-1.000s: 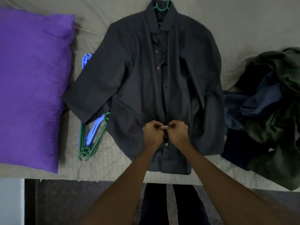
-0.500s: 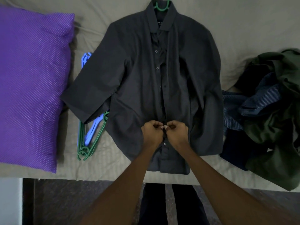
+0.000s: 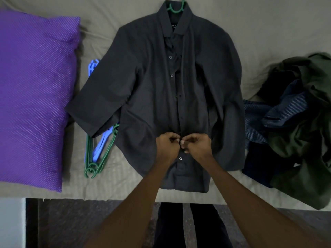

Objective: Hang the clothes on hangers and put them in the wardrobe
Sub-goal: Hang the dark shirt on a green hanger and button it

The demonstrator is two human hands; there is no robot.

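While the dark shirt (image 3: 157, 90) lies flat on the bed (image 3: 268, 24) with its front up, I see both hands on its middle strip, low down near the hem. The left hand (image 3: 167, 145) has its fingers curled in and pinches the left edge of the strip. The right hand (image 3: 196, 144) is curled too and pinches the right edge. The two hands touch each other at the fingertips, right over a button spot. I cannot tell if that button is done up, because the fingers hide it. One pale button (image 3: 180, 158) shows just below the hands, and more buttons run in a line up toward the collar.

A green hanger hook (image 3: 176, 8) pokes out of the shirt collar at the top. The rest of that hanger is hidden inside the shirt.

To the left of the shirt, a bunch of green and blue hangers (image 3: 97, 151) lies on the bed, partly under the shirt sleeve. Farther left is a big purple pillow (image 3: 34, 97).

To the right of the shirt is a pile of clothes (image 3: 295, 126), with a dark green one, a blue striped one and a very dark one, all crumpled together. The pile touches the right side of the shirt.
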